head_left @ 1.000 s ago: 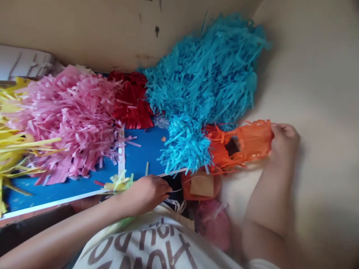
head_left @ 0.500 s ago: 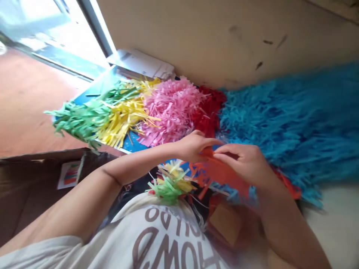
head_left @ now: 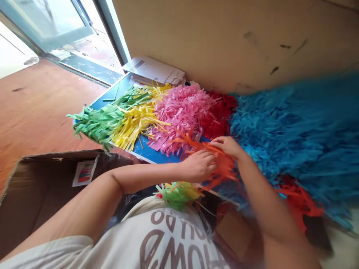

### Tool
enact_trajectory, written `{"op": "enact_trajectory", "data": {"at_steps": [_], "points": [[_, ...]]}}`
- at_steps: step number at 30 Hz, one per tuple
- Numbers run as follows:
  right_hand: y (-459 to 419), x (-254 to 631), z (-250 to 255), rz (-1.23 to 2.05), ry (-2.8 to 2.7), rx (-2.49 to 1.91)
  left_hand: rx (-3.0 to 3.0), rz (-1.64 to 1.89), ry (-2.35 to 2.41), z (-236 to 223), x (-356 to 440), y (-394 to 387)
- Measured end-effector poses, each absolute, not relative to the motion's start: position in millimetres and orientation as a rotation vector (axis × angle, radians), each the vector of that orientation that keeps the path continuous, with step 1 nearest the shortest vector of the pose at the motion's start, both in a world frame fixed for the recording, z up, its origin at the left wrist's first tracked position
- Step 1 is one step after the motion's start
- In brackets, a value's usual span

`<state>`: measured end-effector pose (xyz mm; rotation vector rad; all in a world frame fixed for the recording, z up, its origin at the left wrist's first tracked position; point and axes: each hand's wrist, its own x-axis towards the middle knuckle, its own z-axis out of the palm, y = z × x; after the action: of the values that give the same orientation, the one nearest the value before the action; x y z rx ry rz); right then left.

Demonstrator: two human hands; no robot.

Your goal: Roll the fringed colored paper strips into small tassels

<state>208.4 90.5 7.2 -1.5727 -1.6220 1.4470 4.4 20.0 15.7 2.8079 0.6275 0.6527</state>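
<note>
Orange fringed tissue paper (head_left: 224, 166) hangs between my two hands, its cut strips fanning out to the left and below. My left hand (head_left: 200, 166) is closed on the paper's near left part, fingers curled. Higher and to the right, my right hand (head_left: 228, 147) pinches its upper edge. Beyond them, pink fringe (head_left: 182, 112), red fringe (head_left: 220, 114), yellow fringe (head_left: 137, 119) and green fringe (head_left: 103, 117) lie in bunches on a blue table (head_left: 148, 149). A green and yellow tassel bunch (head_left: 179, 194) is against my shirt.
A big heap of blue fringe (head_left: 294, 127) fills the right side, with more orange-red fringe (head_left: 300, 200) at its near edge. An open cardboard box (head_left: 42, 190) stands at lower left. White packets (head_left: 157, 71) lie at the table's back, by the wall (head_left: 224, 41).
The orange paper has been swung over, its strips now spreading left over the table edge. My left hand has come nearer me, and my hands have moved apart. The view has shifted a little.
</note>
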Motion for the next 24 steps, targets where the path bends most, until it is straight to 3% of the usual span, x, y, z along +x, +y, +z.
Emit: {"op": "enact_trajectory", "data": {"at_steps": [4,8,18,24], "points": [[89.3,218.7,-7.3,1.532,-1.461,-1.610,2.903,0.688,0.687,-41.5,34.7,10.7],[83.3,227.9,-10.3,1.615,-1.282,-1.589,2.953,0.696,0.774,-55.2,27.6,16.5],[81.7,213.3,-4.6,1.580,-1.117,-1.484,2.837,0.821,1.135,-54.0,15.3,47.9],[68.0,202.9,26.7,1.085,-1.106,-1.542,2.738,0.731,1.289,8.4,-13.1,96.3]]}}
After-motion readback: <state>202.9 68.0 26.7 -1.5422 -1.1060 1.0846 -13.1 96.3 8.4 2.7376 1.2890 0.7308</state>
